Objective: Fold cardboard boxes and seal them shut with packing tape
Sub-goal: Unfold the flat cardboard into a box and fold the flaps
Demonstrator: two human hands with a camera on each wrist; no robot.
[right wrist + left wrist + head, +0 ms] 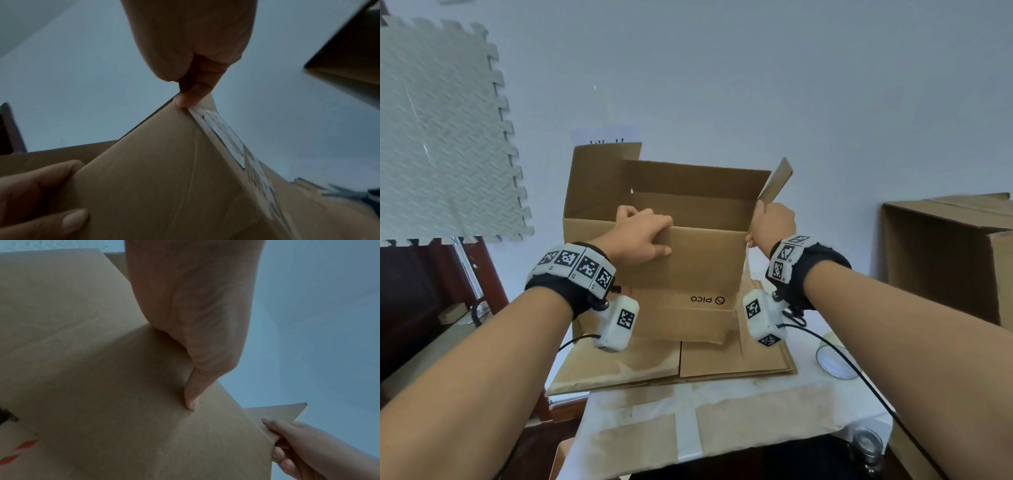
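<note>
An open cardboard box (688, 267) is standing on flattened cardboard (640, 366) on a white bench (804, 404). The left hand (642, 236) is gripping the box's near top edge, fingers curled over it. The right hand (772, 224) is pinching the box's right flap (777, 180) at its corner.

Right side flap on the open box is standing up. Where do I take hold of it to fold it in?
Grip the right flap at its free upper edge, coming from outside on the right. It stands tilted outward above the open box, hinged low where the right hand pinches the corner, so the top probably gives the most leverage.
</note>
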